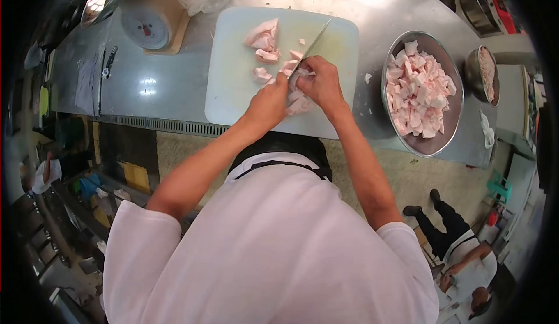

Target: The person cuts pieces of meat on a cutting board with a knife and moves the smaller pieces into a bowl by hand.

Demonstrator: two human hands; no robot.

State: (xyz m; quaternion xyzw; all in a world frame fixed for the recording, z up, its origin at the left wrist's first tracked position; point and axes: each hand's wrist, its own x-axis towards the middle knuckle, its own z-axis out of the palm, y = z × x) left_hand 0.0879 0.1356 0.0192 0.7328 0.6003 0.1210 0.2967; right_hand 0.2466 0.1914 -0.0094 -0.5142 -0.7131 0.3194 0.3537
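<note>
left hand closed around a slim metal knife, right hand pinching pale pink meat on a smooth white board, cubed chunks heaped in an oval metal bowl on the shiny worktop

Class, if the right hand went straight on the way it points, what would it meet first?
The right hand would most likely meet the knife blade first, as it slants across just ahead of the fingers; any height gap between them is unclear.
</note>
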